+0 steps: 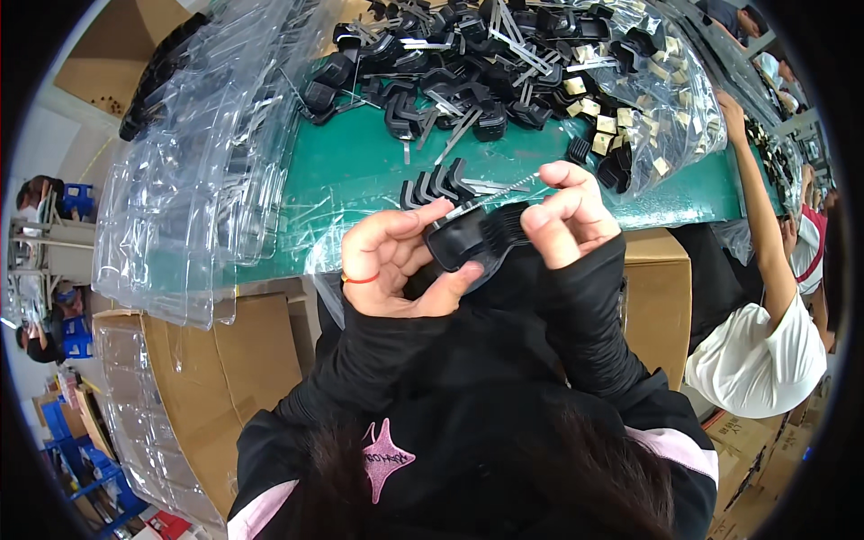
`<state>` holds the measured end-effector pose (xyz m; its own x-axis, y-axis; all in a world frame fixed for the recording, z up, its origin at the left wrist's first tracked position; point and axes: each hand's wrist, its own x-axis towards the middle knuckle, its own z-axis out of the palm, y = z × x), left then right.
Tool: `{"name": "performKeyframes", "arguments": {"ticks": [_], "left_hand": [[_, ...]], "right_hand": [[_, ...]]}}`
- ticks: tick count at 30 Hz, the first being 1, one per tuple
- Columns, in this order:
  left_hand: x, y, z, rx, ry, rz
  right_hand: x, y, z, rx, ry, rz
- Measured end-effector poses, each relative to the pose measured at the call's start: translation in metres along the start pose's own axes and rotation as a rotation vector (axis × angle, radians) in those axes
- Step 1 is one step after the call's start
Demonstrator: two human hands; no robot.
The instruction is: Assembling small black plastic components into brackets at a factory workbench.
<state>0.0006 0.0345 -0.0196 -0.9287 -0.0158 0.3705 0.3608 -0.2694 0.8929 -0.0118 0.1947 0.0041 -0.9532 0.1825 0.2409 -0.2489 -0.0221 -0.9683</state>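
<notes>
Both my hands are raised over the near edge of the green table. My left hand (396,256) grips a black plastic part (454,241) between thumb and fingers. From it a thin toothed metal strip (508,192) slants up to the right. My right hand (571,216) is closed, its thumb against a ribbed black piece (508,225) that adjoins the part; the strip's far end comes close to the index fingertip. Just beyond my hands, several angled black pieces (436,186) lie side by side in a row.
A heap of black parts with metal strips (432,85) covers the table's far side. Clear plastic trays (198,162) are stacked at the left. A clear bag (679,117) with black pieces and pale yellow squares lies at the right. A co-worker (756,351) sits to my right. Cardboard boxes (661,297) stand below.
</notes>
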Motion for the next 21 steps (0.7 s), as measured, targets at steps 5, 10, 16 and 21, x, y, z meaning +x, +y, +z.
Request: {"name": "performKeyframes", "arguments": {"ticks": [5,10,16,21], "left_hand": [[0.000,0.000,0.003,-0.017,0.000,0.007],[0.000,0.001,0.003,0.000,0.004,0.033],[0.000,-0.001,0.001,-0.022,-0.030,0.060],[-0.001,-0.001,-0.001,0.039,-0.076,0.077]], "right_hand": [[0.000,0.002,0.010,-0.176,-0.021,-0.126],[-0.001,0.000,0.013,-0.186,-0.026,-0.077],[-0.002,-0.001,0.014,-0.210,-0.035,-0.085],[-0.002,0.000,0.016,-0.188,-0.026,-0.092]]}}
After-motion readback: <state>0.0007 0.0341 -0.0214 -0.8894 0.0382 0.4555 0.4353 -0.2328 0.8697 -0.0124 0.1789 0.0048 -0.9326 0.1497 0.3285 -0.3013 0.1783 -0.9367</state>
